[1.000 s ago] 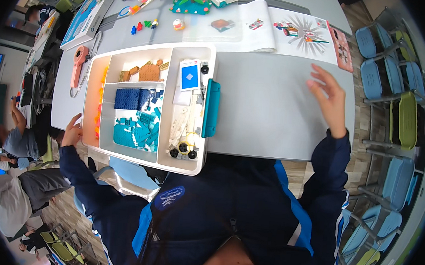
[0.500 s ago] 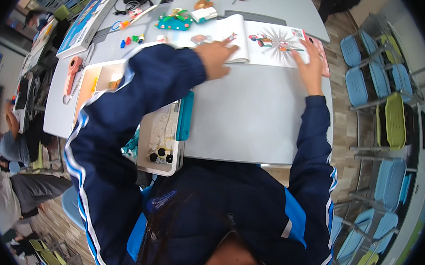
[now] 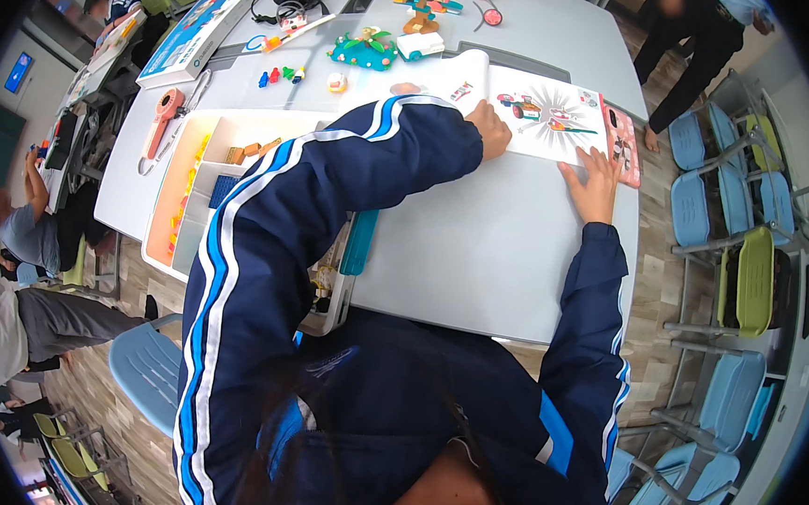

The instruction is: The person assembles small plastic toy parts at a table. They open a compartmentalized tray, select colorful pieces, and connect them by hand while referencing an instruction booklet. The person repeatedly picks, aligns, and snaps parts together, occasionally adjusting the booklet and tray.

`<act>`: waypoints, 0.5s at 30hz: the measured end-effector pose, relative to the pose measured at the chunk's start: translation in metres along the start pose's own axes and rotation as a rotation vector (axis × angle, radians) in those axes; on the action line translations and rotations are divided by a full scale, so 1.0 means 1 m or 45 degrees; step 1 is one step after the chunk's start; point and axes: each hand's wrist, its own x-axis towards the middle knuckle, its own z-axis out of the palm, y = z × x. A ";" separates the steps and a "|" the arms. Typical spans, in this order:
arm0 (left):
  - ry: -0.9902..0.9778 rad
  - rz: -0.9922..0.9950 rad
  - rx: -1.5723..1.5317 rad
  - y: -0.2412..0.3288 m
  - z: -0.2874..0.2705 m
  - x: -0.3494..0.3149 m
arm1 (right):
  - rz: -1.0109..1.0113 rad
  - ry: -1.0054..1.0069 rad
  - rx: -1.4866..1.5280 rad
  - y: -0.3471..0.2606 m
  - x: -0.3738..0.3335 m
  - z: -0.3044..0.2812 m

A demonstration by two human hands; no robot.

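An open picture booklet (image 3: 575,96) lies at the far side of the grey table, its left page curling up near the fold. My left hand (image 3: 490,132) is curled into a fist against the lower part of that fold, and nothing shows in its fingers. My right hand (image 3: 597,183) rests with fingers spread at the lower right edge of the right page. Beside that page lies a phone in a pink patterned case (image 3: 624,148), partly under the booklet. My left sleeve hides much of the left page.
Left of my arm stands a divided tray (image 3: 155,226) of building bricks; another bin with a teal edge (image 3: 358,242) is mostly hidden by my sleeve. Brick models, including a palm tree (image 3: 425,12) and a teal base (image 3: 362,51), stand behind. A handheld pink device (image 3: 163,115) lies far left.
My left hand has slid right, from the left page to the fold, and its fingers have curled in. My right hand has drawn down to the page's lower edge. The view has shifted slightly.
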 end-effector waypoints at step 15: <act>0.507 -0.116 -0.468 -0.038 -0.023 -0.053 | 0.055 0.128 0.113 -0.020 0.000 0.000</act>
